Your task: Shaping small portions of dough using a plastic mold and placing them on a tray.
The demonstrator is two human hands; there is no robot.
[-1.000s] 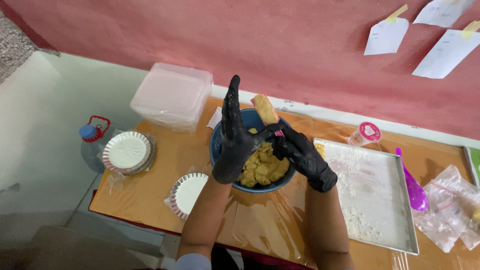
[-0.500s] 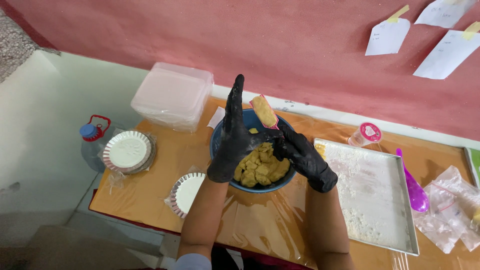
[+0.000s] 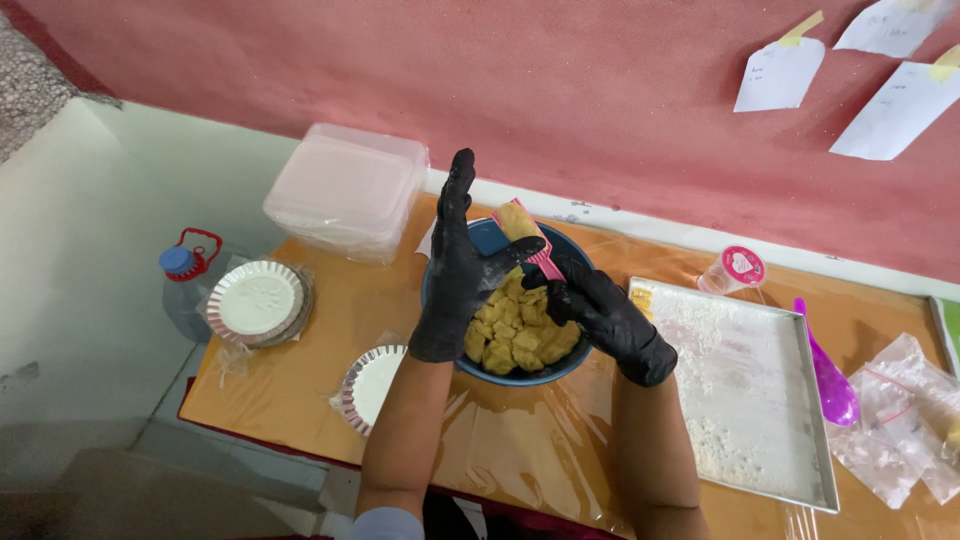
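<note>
Against a red wall, over the orange table [image 3: 300, 390], the left hand [image 3: 455, 270] stands flat with fingers outstretched; the right hand [image 3: 600, 315] grips a pink scraper [image 3: 530, 235] above dough pieces [image 3: 515, 335] in the blue bowl [image 3: 470, 370], beside a floured tray [image 3: 800, 440].

Both forearms come up from the bottom edge, bare to the wrist, each ending in a black glove dusted pale in patches; the left hand [image 3: 457, 268] stands upright on its edge, fingers straight and pressed together, tips pointing up and away, palm turned toward the other hand; the right hand [image 3: 598, 316] lies lower and flatter, its back turned up, fingers curled inward and reaching left toward the left palm; the two hands meet or nearly meet at the left palm; the forearms run roughly parallel.
</note>
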